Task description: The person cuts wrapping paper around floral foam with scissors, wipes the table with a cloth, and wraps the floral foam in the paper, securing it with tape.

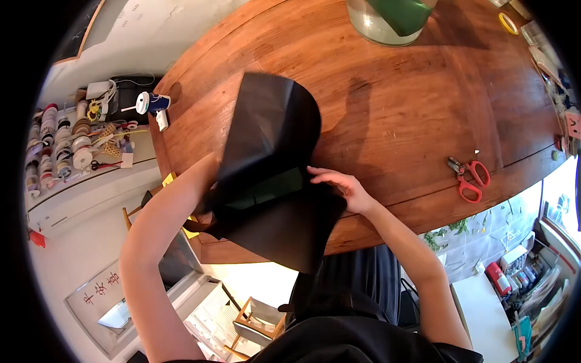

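A large sheet of black wrapping paper (pixel 266 136), bent and folded over itself, stands up at the table's near edge. A dark green surface (pixel 266 189) shows in the gap between its folds. On the right, my right hand (pixel 346 189) grips the paper's edge, with the fingers lying along the fold. My left forearm goes behind the paper's left side. Only a little of my left hand (pixel 204 218) shows low at that edge, closed against the paper, with most of its fingers hidden.
Red-handled scissors (pixel 469 180) lie on the wooden table (pixel 411 115) to the right. A glass vase (pixel 387 27) stands at the far edge, and a lidded cup (pixel 152 103) at the left. Ribbon spools (pixel 82 152) crowd a side shelf. Yellow tape (pixel 508 24) lies far right.
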Motion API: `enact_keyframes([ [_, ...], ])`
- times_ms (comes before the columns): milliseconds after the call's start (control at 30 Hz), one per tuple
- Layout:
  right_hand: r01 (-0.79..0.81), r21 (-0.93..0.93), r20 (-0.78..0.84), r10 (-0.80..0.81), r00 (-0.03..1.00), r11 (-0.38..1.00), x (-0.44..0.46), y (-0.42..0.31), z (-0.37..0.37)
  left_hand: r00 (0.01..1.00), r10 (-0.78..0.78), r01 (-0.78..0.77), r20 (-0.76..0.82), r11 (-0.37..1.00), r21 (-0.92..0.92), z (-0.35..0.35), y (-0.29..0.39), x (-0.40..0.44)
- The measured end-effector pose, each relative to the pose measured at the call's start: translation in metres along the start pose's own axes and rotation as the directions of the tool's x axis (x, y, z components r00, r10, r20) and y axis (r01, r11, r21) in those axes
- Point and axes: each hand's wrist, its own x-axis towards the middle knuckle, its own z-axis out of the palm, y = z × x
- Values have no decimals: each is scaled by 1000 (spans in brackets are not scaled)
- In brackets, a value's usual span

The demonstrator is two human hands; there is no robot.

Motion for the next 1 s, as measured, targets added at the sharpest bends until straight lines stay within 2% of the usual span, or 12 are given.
enact_keyframes([
  [100, 99, -111, -88, -109, 990, 989, -4, 4, 14, 991, 49, -48, 128, 999, -6, -9, -22, 38],
  [133, 94, -344, -42, -115, 992, 934, -6, 7, 12, 987, 59, -56, 148, 998, -30, -13, -32, 51],
  [267, 232, -654, 51, -264, 963, 720, -7, 13, 17, 988, 42, -15, 149, 983, -184, -17, -51, 68],
  [433, 330, -804, 109, -423, 900, 495, -4, 28, 25, 998, 12, -18, 56, 993, 115, 38, 10, 24],
  [500, 338, -873, 157, -454, 877, 352, -11, 26, 30, 997, -69, 69, -36, 998, 3, 53, 17, 25],
  [567, 378, -922, 241, -633, 735, 88, -15, 58, 39, 997, -47, 44, 66, 998, 48, 49, 16, 25],
  [633, 384, -922, 255, -692, 676, 36, -15, 45, 48, 997, -44, 44, 60, 999, 2, 44, 11, 28],
  [667, 393, -915, 203, -743, 638, 88, -13, 42, 52, 996, -46, 49, 71, 998, -45, 36, 2, 34],
  [767, 437, -851, 175, -627, 759, 292, -22, 50, 44, 994, -29, 39, 102, 995, -97, 25, -7, 37],
  [867, 416, -513, -21, -495, 868, 751, -24, 33, 31, 995, 14, -12, 94, 1000, -15, 34, 2, 30],
  [933, 357, -318, -96, -405, 909, 878, -23, 27, 21, 995, 75, -82, 59, 990, 118, 47, 14, 24],
  [1000, 275, -119, -42, -282, 959, 954, -16, 25, 8, 975, 213, -217, 63, 856, 469, 60, 28, 17],
])
